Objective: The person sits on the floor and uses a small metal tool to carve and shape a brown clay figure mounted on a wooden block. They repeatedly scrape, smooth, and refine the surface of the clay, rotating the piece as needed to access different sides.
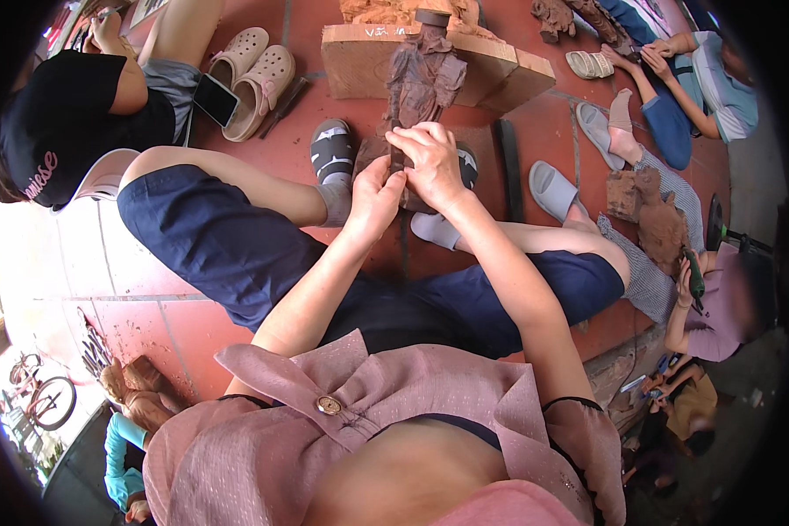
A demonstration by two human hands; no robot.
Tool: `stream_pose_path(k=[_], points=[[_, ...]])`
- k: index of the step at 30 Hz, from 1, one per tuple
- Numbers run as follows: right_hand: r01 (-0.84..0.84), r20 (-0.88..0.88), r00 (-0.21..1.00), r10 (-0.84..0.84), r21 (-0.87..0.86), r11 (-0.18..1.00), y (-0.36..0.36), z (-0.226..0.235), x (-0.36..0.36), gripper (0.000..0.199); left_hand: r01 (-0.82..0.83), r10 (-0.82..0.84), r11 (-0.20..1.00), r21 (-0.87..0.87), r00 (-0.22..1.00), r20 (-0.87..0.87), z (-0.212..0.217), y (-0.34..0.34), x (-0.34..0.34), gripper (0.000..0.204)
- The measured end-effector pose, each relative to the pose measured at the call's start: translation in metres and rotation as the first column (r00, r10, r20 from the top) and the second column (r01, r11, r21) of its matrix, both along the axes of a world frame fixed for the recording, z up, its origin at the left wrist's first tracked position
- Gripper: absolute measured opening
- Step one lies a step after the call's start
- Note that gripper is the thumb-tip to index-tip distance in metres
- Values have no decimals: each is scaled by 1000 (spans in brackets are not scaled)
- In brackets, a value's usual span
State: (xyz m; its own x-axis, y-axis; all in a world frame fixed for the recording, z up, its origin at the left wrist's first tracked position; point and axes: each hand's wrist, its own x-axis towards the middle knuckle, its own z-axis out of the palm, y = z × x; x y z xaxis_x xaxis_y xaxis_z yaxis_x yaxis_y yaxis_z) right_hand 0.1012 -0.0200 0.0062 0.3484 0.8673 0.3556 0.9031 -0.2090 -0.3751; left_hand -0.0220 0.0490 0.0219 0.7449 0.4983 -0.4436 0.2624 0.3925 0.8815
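Observation:
A dark reddish-brown carved wooden statue (422, 79) of a robed figure stands between my feet, a round flat piece on its top. At its lower front my two hands come together. My left hand (377, 198) is closed, its thumb and fingers pressed together beside the base (375, 151). The fingers of my right hand (431, 163) curl over the statue's lower part. A narrow dark strip (397, 159) shows between the hands; whether it belongs to the statue or is a separate tool, I cannot tell. What the fingers grip is mostly hidden.
Behind the statue sits a pale wooden block (355, 60) with an orange carving. A dark bar (507, 167) lies right of it. Clogs (252, 83) and a phone (215, 99) are at the left. Several people work around me, one at a carved figure (662, 221) on the right.

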Motion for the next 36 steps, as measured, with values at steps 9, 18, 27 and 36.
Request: stream_pose_path(k=[9,18,27,36], points=[[-13,10,1000,13,15,1000,7,3,8,49,-68,50,985,156,991,122,-16,2,9,32],[0,-15,1000,0,46,999,10,3,9,49,-164,85,952,260,953,290,-29,0,13,33],[7,-20,1000,-5,69,998,17,4,14,43,-74,70,997,17,985,155,-1,7,11,34],[-11,-37,999,13,73,997,10,6,5,47,-110,107,994,8,979,174,-6,0,4,33]])
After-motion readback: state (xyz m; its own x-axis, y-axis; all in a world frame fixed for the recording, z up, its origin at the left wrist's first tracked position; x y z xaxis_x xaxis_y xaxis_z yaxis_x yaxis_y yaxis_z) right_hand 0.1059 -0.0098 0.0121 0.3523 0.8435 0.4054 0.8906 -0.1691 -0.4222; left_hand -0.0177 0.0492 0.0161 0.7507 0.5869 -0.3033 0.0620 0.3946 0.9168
